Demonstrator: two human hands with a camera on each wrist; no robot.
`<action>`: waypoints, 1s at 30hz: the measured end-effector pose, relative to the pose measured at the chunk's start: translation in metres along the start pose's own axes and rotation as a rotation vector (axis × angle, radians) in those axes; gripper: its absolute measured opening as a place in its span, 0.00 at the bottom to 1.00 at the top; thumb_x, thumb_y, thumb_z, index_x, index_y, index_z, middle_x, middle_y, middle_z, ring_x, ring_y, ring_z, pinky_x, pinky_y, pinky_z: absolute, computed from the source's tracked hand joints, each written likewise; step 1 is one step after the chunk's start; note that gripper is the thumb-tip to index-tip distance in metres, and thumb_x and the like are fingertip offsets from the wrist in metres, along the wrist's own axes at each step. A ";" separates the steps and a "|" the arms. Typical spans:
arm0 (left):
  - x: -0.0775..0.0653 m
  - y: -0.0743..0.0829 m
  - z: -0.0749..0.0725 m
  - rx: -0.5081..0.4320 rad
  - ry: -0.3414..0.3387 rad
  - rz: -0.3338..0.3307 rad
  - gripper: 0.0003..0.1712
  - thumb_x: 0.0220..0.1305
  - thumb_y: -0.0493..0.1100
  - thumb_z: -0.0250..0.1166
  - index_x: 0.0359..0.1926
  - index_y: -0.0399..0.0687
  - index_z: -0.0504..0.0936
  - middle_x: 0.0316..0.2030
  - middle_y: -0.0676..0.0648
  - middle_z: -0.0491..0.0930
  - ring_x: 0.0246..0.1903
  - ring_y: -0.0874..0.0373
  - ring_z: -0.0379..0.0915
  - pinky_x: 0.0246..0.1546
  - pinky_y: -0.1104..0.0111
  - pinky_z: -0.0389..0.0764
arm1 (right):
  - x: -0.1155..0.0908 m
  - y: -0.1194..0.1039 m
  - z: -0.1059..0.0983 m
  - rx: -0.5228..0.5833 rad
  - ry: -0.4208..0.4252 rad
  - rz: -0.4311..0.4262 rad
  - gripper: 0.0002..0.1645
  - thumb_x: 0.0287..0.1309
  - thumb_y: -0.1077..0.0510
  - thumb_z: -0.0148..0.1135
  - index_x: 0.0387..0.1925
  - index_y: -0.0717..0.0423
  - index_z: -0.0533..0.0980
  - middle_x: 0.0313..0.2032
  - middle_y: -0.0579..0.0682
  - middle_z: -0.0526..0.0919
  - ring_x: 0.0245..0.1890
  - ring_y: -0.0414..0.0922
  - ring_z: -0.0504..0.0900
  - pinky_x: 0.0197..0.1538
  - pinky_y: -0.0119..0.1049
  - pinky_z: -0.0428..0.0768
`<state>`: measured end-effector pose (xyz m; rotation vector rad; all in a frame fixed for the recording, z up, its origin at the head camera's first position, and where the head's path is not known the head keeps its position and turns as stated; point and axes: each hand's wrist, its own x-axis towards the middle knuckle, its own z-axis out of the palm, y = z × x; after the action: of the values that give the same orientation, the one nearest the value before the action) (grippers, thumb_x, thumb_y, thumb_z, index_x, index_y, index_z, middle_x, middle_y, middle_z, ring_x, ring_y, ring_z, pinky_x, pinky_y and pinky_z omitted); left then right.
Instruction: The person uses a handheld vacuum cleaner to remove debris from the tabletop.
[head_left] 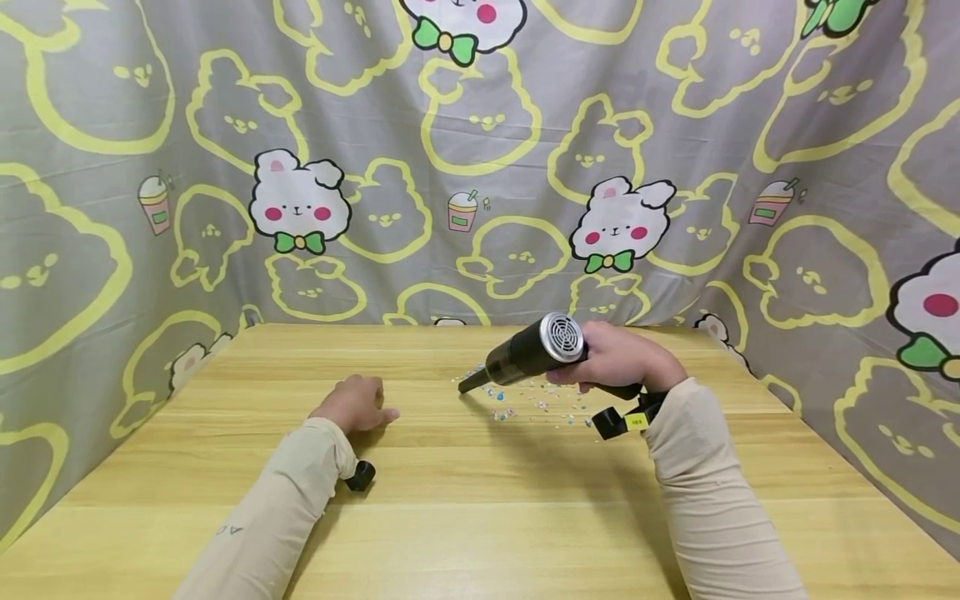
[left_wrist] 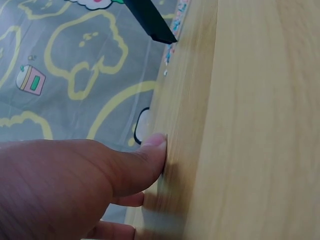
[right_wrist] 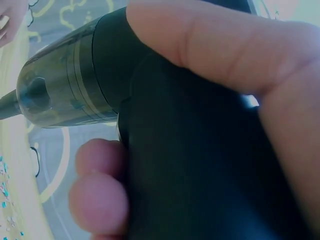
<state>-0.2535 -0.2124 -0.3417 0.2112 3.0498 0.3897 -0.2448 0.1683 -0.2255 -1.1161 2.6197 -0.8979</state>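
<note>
A black handheld vacuum cleaner with a silver vented end slants over the table. My right hand grips its handle, the fingers wrapped around it and the thumb along the body in the right wrist view. The narrow nozzle points down and left, its tip at or just over the wood. Small coloured scraps, blue, pink and white, lie scattered under and right of the nozzle. My left hand rests on the table left of the nozzle, holding nothing, its fingers loosely bent.
The wooden table stretches out to a grey curtain with yellow bear outlines, which hangs behind it and along both sides. Black wrist cameras sit at both cuffs, the left camera close over the tabletop.
</note>
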 end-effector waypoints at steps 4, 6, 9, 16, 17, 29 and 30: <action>0.000 -0.001 0.000 0.007 0.002 0.000 0.25 0.60 0.55 0.65 0.44 0.36 0.76 0.42 0.37 0.78 0.43 0.40 0.73 0.45 0.49 0.76 | 0.001 0.000 0.001 -0.005 0.002 0.010 0.17 0.52 0.53 0.69 0.41 0.57 0.78 0.27 0.51 0.82 0.22 0.55 0.82 0.28 0.42 0.81; 0.001 -0.001 0.000 0.012 0.001 0.000 0.25 0.60 0.55 0.65 0.44 0.36 0.76 0.42 0.37 0.78 0.43 0.40 0.73 0.45 0.49 0.76 | 0.001 0.000 0.001 -0.005 0.004 0.012 0.17 0.52 0.53 0.69 0.42 0.57 0.78 0.28 0.52 0.82 0.22 0.54 0.81 0.28 0.43 0.82; 0.001 -0.002 0.000 0.012 -0.001 -0.002 0.25 0.60 0.55 0.65 0.44 0.36 0.76 0.42 0.36 0.78 0.43 0.40 0.73 0.45 0.49 0.76 | 0.001 0.000 0.002 -0.002 0.007 0.016 0.17 0.52 0.54 0.69 0.42 0.57 0.78 0.28 0.52 0.82 0.21 0.51 0.81 0.29 0.43 0.82; 0.000 -0.001 0.000 0.015 0.000 -0.007 0.25 0.60 0.55 0.65 0.44 0.36 0.76 0.43 0.36 0.78 0.44 0.40 0.74 0.46 0.49 0.76 | 0.004 0.001 0.004 -0.027 0.017 0.017 0.19 0.52 0.52 0.69 0.44 0.56 0.77 0.28 0.51 0.83 0.19 0.44 0.80 0.29 0.41 0.81; 0.000 -0.001 0.000 0.014 0.000 -0.008 0.25 0.60 0.55 0.65 0.44 0.36 0.76 0.43 0.36 0.78 0.44 0.40 0.73 0.46 0.49 0.76 | 0.004 0.001 0.004 -0.028 0.018 0.018 0.20 0.52 0.52 0.69 0.44 0.56 0.77 0.28 0.51 0.83 0.18 0.44 0.80 0.29 0.41 0.81; -0.001 0.001 0.001 0.020 0.007 -0.017 0.24 0.61 0.55 0.64 0.44 0.37 0.76 0.43 0.36 0.78 0.44 0.38 0.73 0.46 0.48 0.76 | 0.006 0.003 0.005 -0.023 0.026 0.015 0.23 0.52 0.50 0.70 0.47 0.57 0.76 0.28 0.51 0.82 0.18 0.44 0.80 0.31 0.41 0.81; -0.001 0.001 0.001 0.020 0.007 -0.016 0.25 0.61 0.55 0.64 0.44 0.37 0.76 0.43 0.36 0.78 0.44 0.38 0.73 0.45 0.48 0.76 | 0.006 0.004 0.006 -0.021 0.026 0.016 0.23 0.52 0.50 0.70 0.47 0.57 0.76 0.28 0.51 0.82 0.18 0.44 0.80 0.30 0.41 0.81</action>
<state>-0.2527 -0.2115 -0.3429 0.1873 3.0617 0.3604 -0.2492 0.1637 -0.2317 -1.0938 2.6608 -0.8897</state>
